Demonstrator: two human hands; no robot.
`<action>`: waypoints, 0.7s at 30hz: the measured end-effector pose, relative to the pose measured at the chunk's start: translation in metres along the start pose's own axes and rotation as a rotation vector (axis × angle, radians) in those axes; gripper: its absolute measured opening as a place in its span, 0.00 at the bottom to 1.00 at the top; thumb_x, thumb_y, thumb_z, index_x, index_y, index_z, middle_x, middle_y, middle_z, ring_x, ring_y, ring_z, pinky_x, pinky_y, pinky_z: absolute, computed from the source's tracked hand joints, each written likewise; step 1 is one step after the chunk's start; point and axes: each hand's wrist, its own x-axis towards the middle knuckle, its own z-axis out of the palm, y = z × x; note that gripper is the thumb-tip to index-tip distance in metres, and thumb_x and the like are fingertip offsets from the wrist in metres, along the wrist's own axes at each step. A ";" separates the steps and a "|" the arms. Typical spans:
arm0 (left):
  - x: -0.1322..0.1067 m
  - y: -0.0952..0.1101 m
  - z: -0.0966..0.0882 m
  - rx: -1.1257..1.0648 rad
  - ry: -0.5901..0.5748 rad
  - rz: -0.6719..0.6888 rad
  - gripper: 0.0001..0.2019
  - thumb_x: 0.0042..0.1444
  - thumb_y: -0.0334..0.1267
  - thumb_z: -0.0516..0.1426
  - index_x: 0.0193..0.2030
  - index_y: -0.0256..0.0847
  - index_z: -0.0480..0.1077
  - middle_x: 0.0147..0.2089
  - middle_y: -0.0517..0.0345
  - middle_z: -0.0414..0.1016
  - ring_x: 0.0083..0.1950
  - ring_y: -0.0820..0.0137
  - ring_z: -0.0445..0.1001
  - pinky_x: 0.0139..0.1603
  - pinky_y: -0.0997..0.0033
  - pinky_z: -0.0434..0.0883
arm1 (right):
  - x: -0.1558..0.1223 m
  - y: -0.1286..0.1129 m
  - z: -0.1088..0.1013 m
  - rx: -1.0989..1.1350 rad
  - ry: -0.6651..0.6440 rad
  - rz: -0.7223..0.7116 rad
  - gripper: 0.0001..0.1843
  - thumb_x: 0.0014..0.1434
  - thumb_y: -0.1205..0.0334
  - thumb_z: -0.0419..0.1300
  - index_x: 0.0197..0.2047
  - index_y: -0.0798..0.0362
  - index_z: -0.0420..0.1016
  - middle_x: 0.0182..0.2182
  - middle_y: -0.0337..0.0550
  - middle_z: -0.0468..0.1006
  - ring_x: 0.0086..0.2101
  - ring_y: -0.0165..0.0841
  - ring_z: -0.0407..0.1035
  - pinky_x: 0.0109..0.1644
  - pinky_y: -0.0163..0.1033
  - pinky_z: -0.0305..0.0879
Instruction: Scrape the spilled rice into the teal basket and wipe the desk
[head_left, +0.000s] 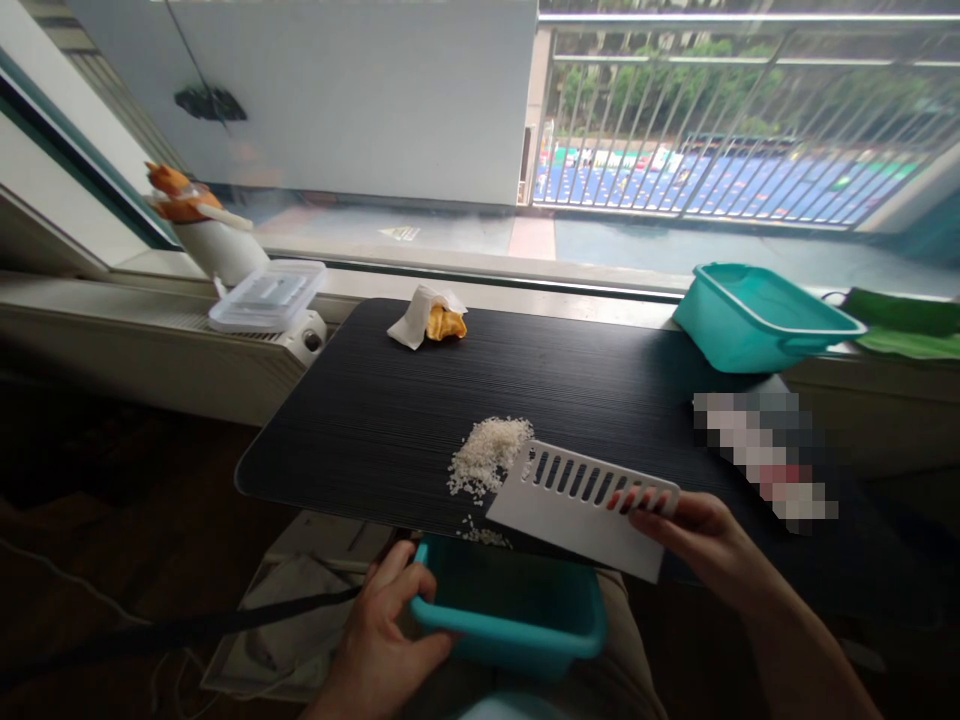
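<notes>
Your right hand pinches a flat white slotted plate; your left hand clasps a turquoise bin at six o'clock.

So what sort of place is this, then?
Probably a room, perhaps in a home, beside a large window: a black table and what looks like a radiator stand near it, with a blue court-like ground outside.

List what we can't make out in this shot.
All in the head view:
Pixelated item at right: blurred out, can't identify.
Right hand: fingers partly hidden behind the slotted white scraper.
Teal container in the left hand: floor lost in shadow.
Pale blue thing below it: cut off by bottom edge.
</notes>
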 end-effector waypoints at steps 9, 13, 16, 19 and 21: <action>0.000 -0.001 0.002 -0.008 0.016 -0.001 0.05 0.38 0.30 0.58 0.24 0.42 0.66 0.35 0.57 0.69 0.40 0.63 0.74 0.40 0.70 0.70 | 0.003 -0.004 0.008 0.003 -0.023 -0.014 0.10 0.55 0.52 0.68 0.38 0.46 0.87 0.38 0.44 0.86 0.39 0.41 0.79 0.43 0.37 0.75; -0.001 -0.001 0.000 -0.010 0.012 -0.010 0.05 0.38 0.29 0.58 0.23 0.42 0.65 0.35 0.57 0.70 0.40 0.63 0.74 0.40 0.70 0.70 | 0.009 -0.006 0.013 0.008 -0.091 0.003 0.12 0.56 0.50 0.68 0.38 0.47 0.87 0.37 0.45 0.86 0.36 0.39 0.79 0.39 0.36 0.76; -0.002 -0.002 -0.001 -0.033 0.011 -0.025 0.05 0.40 0.30 0.58 0.23 0.42 0.65 0.37 0.58 0.70 0.40 0.64 0.74 0.40 0.71 0.70 | 0.011 -0.008 0.016 -0.009 -0.147 0.025 0.12 0.56 0.50 0.67 0.39 0.46 0.87 0.36 0.44 0.86 0.35 0.37 0.79 0.37 0.33 0.75; -0.002 -0.004 -0.002 -0.015 0.048 -0.010 0.05 0.39 0.31 0.59 0.23 0.42 0.65 0.36 0.58 0.70 0.41 0.64 0.74 0.40 0.71 0.70 | 0.013 -0.008 0.019 0.014 -0.092 -0.014 0.11 0.56 0.51 0.67 0.39 0.45 0.86 0.38 0.42 0.86 0.37 0.36 0.79 0.40 0.33 0.74; -0.002 -0.005 -0.002 -0.005 0.054 -0.003 0.05 0.38 0.31 0.59 0.23 0.42 0.66 0.35 0.58 0.70 0.41 0.63 0.74 0.40 0.71 0.70 | 0.013 -0.009 0.021 0.019 -0.089 -0.014 0.11 0.56 0.51 0.67 0.39 0.45 0.86 0.37 0.42 0.86 0.37 0.37 0.79 0.40 0.33 0.75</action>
